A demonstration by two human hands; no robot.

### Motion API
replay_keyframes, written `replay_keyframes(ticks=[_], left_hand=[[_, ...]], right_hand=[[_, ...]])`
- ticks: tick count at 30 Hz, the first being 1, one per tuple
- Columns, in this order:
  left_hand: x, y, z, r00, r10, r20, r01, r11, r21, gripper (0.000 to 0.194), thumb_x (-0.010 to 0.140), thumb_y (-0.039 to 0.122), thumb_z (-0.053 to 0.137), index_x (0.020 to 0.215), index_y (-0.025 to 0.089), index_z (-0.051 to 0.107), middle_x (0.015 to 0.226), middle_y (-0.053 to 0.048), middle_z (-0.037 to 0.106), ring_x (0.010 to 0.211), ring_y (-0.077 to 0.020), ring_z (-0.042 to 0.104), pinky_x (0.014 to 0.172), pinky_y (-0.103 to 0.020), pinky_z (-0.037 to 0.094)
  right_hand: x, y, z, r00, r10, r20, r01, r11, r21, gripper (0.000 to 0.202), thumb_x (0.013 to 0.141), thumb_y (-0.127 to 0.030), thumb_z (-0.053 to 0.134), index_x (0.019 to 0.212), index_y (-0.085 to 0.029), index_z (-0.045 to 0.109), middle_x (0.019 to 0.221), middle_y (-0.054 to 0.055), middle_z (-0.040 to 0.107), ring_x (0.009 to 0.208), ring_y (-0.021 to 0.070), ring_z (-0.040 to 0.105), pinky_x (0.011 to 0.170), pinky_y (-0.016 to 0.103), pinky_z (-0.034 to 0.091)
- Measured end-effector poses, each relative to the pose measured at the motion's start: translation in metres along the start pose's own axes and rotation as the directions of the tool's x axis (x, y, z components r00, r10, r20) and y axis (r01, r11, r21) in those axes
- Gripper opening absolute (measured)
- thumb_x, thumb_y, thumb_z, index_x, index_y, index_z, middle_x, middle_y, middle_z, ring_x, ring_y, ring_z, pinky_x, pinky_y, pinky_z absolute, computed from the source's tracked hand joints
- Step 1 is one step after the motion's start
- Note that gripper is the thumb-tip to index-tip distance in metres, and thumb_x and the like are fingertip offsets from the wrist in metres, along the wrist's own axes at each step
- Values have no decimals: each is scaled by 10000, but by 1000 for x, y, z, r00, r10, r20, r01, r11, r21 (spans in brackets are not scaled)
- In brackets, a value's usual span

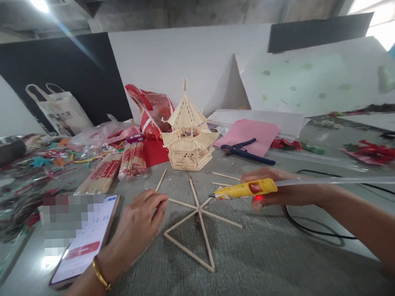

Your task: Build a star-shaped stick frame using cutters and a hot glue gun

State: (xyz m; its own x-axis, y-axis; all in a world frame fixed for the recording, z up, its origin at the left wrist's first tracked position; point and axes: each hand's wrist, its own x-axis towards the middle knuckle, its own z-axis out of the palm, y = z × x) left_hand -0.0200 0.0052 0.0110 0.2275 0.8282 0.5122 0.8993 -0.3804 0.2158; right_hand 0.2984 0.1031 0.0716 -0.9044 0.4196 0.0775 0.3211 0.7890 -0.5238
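My right hand (293, 194) is wrapped round a yellow hot glue gun (245, 189), with a long clear glue stick trailing out of its back end. The gun's nozzle points left, just above the hub of a star of thin wooden sticks (204, 235) lying on the table. Several sticks radiate from that hub, and one more joins two of their outer ends into a triangle. The fingers of my left hand (138, 220) are pinched together at the outer end of a wooden stick (183, 203) on the star's left side.
Behind the star stands a small stick-built pavilion (190, 144). Blue-handled pliers (248, 152) lie on pink paper (265, 134). Bundled sticks (132, 161) and a phone (86, 240) are on the left. A black cable (305, 226) curls beneath my right arm.
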Motion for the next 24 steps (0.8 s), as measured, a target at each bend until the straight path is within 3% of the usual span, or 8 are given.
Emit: replay_keyframes(ticks=[9, 18, 24], left_hand=[[0, -1, -3, 999, -27, 25, 27, 999, 27, 198, 909, 251, 429, 931, 196, 618, 883, -14, 638, 827, -146, 589, 778, -279, 447], [-1, -3, 0, 999, 6, 46, -6, 1000, -6, 195, 905, 230, 427, 925, 186, 616, 869, -18, 628, 822, -147, 590, 766, -279, 447], [-2, -4, 7, 996, 53, 75, -49, 998, -50, 187, 903, 217, 432, 910, 178, 615, 845, -31, 629, 814, -153, 583, 761, -291, 455]], right_hand=[[2, 6, 2, 999, 26, 32, -27, 999, 18, 295, 817, -407, 575, 686, -187, 428, 662, -36, 410, 560, 94, 381, 537, 236, 302], [-1, 5, 4, 1000, 17, -7, -17, 1000, -21, 320, 804, -526, 519, 758, -210, 546, 736, 9, 527, 651, 158, 487, 600, 277, 365], [-1, 7, 4, 1000, 14, 28, -14, 1000, 2, 304, 816, -460, 558, 727, -178, 486, 712, -14, 463, 596, 105, 417, 549, 237, 320]])
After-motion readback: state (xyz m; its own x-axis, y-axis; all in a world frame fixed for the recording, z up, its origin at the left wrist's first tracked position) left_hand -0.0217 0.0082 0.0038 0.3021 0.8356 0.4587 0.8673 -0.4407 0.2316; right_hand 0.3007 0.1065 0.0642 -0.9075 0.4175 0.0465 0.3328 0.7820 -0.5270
